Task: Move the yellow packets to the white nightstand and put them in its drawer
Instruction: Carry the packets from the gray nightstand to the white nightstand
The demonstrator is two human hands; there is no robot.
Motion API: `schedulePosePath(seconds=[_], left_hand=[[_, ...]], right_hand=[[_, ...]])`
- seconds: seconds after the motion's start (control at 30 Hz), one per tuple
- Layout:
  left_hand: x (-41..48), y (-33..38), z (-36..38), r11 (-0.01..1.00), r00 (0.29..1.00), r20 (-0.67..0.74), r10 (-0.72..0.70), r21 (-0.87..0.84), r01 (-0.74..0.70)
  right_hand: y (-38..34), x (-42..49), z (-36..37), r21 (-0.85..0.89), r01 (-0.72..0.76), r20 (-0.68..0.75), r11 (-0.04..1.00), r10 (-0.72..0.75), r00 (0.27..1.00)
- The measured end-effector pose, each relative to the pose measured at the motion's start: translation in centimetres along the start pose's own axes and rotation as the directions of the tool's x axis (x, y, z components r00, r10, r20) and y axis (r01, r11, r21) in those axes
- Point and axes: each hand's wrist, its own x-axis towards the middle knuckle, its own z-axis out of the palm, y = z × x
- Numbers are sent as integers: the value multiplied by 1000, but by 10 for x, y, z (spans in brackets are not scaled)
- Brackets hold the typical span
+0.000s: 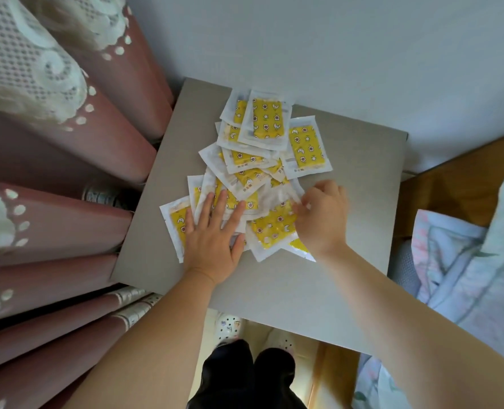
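Observation:
Several yellow packets (267,122) in clear wrappers lie in a loose pile on the pale top of the nightstand (348,231). My left hand (215,231) lies flat on the near left packets with its fingers straight and spread. My right hand (321,216) sits at the pile's right edge, its fingertips curled onto the edge of a packet (274,228). The drawer is out of sight from above.
Pink curtains with white lace (53,143) hang close on the left. A bed with a wooden frame (451,184) and light bedding (466,276) stands at the right. My feet in white shoes (230,326) stand just in front of the nightstand. A grey wall is behind.

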Motion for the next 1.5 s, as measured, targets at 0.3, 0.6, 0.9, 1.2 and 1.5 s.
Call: schedulePosePath(seconds=[0.3, 0.6, 0.9, 1.2, 1.5], left_hand=[[1, 2, -1, 1000, 1000, -4, -2, -11, 2], [0, 1, -2, 1000, 1000, -10, 4, -13, -4], [0, -1, -1, 1000, 1000, -23, 10, -29, -11], [1, -1, -1, 999, 999, -30, 14, -46, -15], [0, -1, -1, 999, 1000, -21, 7, -37, -8]], right_hand=[[45, -46, -8, 137, -324, 133, 936, 307, 942], [31, -56, -12, 64, 291, -30, 955, -290, 957], [22, -53, 15, -319, 805, 514, 501, -622, 591], [16, -24, -30, -302, 534, 564, 789, -304, 768], [15, 2, -16, -291, 273, 463, 917, -115, 879]])
